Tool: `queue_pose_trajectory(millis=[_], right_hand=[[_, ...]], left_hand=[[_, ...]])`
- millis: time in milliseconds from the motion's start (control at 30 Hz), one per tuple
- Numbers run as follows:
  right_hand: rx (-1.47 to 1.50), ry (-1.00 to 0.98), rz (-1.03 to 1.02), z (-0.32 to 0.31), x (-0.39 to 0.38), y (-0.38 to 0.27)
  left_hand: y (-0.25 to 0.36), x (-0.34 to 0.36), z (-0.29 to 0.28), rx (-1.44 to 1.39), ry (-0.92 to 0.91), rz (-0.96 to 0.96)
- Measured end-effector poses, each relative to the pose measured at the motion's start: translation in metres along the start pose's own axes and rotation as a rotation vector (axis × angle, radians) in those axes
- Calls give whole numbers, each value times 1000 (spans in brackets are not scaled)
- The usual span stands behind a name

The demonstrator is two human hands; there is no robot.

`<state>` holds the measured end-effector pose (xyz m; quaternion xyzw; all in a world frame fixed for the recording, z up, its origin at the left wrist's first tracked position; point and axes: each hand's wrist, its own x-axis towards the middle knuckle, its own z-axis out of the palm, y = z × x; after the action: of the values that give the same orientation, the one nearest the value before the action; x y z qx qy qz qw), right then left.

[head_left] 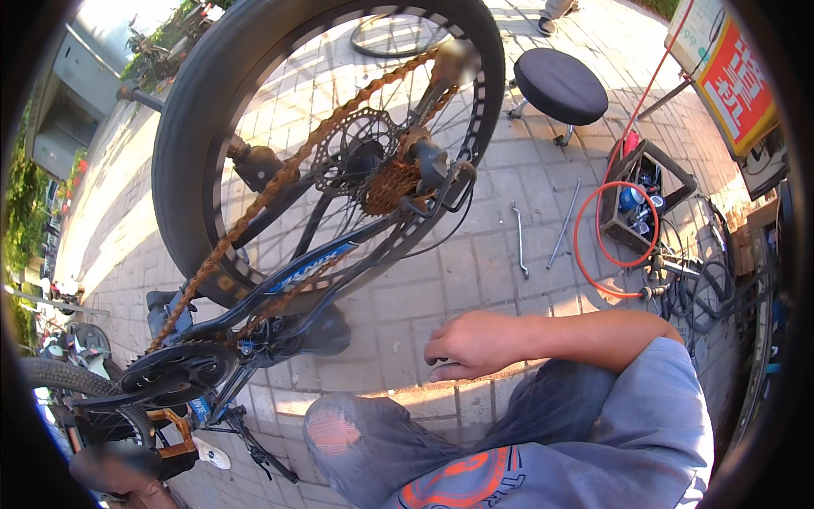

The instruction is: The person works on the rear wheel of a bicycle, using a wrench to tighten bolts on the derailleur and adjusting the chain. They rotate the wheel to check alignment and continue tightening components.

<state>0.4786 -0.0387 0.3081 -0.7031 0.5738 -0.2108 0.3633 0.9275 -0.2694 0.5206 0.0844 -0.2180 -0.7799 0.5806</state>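
Note:
My right hand hovers in front of my knees, fingers loosely curled, thumb a little apart, with nothing visible in it. My left hand is out of view. Ahead to the left a bicycle leans tilted, its fat-tyred rear wheel raised toward me. A rusty chain runs from the black chainring up across the wheel to a blurred patch near the rim. At the hub sit a rusty cassette and a disc brake rotor. My hand is apart from the bicycle.
Two slim metal tools, a wrench and a rod, lie on the paving. Farther right are a tool crate, a red hose and a round black stool. Another person's shoe shows at lower left.

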Motion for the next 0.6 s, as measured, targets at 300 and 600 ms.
queue_pose_trajectory(millis=[300, 600], right_hand=[[98, 78, -101, -15, 24, -7], [187, 276, -58, -23, -7, 21]], left_hand=[[-92, -18, 65, -60, 113, 71], [-29, -21, 38, 512, 102, 56]])
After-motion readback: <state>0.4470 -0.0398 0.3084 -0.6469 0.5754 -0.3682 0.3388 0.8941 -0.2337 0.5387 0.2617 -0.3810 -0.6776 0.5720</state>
